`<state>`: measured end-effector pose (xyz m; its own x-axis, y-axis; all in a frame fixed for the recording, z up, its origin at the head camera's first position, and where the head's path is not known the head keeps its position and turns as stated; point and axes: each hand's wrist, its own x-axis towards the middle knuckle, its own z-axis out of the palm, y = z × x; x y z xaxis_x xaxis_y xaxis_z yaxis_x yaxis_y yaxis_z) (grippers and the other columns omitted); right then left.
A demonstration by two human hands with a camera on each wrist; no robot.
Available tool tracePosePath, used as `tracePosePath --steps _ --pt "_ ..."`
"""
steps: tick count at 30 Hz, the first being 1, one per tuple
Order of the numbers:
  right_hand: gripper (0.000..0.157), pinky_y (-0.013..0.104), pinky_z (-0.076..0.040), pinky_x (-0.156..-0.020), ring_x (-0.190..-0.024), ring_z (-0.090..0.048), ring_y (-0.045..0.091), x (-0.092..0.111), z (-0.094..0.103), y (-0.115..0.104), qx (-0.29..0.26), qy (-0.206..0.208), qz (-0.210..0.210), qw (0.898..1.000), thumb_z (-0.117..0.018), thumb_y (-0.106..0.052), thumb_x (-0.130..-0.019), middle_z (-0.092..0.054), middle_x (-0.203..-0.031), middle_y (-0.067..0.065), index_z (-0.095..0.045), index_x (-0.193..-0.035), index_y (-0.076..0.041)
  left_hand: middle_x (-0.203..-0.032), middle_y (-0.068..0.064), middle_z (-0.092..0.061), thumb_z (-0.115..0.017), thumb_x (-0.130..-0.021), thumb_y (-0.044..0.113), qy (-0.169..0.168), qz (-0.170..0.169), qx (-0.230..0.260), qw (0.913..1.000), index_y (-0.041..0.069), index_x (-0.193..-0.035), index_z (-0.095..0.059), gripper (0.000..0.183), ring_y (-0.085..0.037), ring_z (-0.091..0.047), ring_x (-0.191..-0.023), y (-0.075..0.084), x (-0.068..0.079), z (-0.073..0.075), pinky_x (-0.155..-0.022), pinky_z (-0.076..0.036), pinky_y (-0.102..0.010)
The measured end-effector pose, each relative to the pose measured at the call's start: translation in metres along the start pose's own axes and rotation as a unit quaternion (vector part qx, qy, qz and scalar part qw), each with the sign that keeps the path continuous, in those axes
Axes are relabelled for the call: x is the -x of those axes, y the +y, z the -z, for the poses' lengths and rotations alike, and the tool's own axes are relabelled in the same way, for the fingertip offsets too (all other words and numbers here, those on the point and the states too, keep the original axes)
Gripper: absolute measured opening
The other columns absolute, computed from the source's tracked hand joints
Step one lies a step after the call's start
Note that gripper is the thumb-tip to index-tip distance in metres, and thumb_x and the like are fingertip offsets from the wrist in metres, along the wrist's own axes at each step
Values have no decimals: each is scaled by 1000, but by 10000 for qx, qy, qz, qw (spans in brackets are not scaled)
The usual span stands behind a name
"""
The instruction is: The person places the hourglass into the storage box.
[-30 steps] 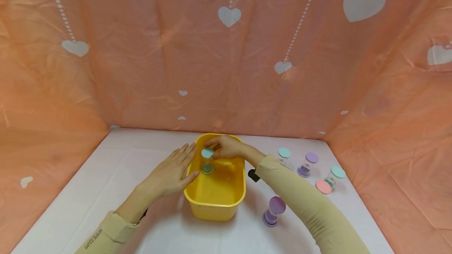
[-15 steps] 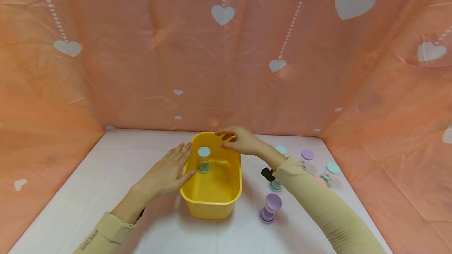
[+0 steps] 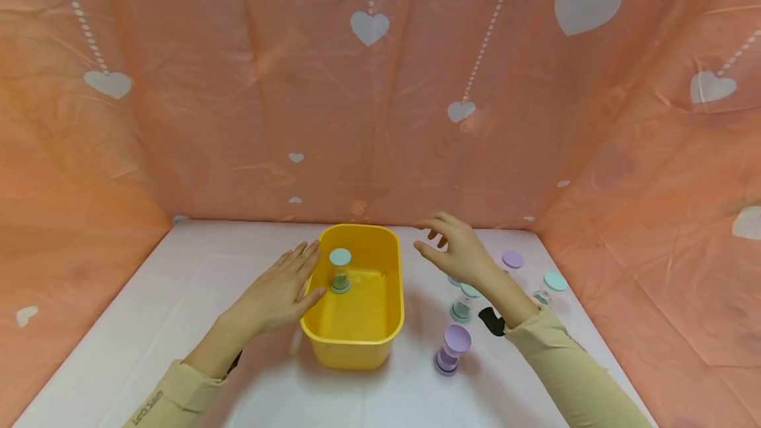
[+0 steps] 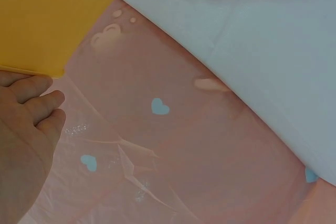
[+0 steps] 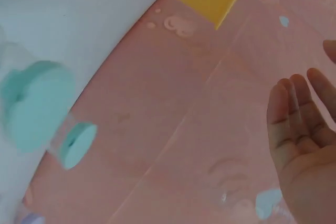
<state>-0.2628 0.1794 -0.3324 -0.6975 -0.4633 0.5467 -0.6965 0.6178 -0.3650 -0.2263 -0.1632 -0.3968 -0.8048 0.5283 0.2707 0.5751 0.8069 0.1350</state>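
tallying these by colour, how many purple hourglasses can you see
2. The nearer purple hourglass stands right of the yellow bin; the farther purple hourglass is toward the back right, partly behind the right arm, which may hide more.

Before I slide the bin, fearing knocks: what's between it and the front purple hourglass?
The head view shows only bare tabletop between bin and hourglass.

The yellow bin (image 3: 352, 355) stood near the middle of the tabletop's (image 3: 148, 309) back edge, a mint-capped hourglass (image 3: 341, 271) upright inside by its left wall. I saw the left hand (image 3: 279, 292) lying straight-fingered along that side's rim, while the right hand (image 3: 454, 249) hovered, fingers loosely bent. Towards the right edge stood other hourglasses (image 3: 555, 281), a purple hourglass (image 3: 452, 349) farthest from the back edge.
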Motion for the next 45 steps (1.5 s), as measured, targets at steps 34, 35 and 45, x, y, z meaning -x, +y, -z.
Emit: tracePosePath --steps 34,35,45 --pt "51 33 -55 -82 -110 -59 16 156 -18 8 -1785 -133 -1146 9772 -77 -20 -80 -59 -124 -5 -58 -127 -22 -156 -14 -21 -42 -97 50 31 -35 -22 10000 -2 -147 -27 74 -33 -18 -143 1 1 0 -115 -21 -50" --pt "52 33 -55 -82 -109 -60 15 156 -18 8 -1791 -143 -1069 9779 -77 -19 -79 -59 -124 -4 -57 -128 -20 -156 -14 -21 -42 -97 50 27 -24 -15 10000 -2 -147 -27 74 -33 -18 -143 1 1 0 -115 -20 -50" --pt "52 31 -56 -81 -99 -63 23 161 -24 11 -2079 -220 -802 9746 -78 -5 -76 -62 -116 10 -59 -125 -7 -156 -13 -20 -41 -97 52 20 7 -19 10000 -1 -148 -26 75 -33 -17 -143 0 0 -2 -115 -20 -50"
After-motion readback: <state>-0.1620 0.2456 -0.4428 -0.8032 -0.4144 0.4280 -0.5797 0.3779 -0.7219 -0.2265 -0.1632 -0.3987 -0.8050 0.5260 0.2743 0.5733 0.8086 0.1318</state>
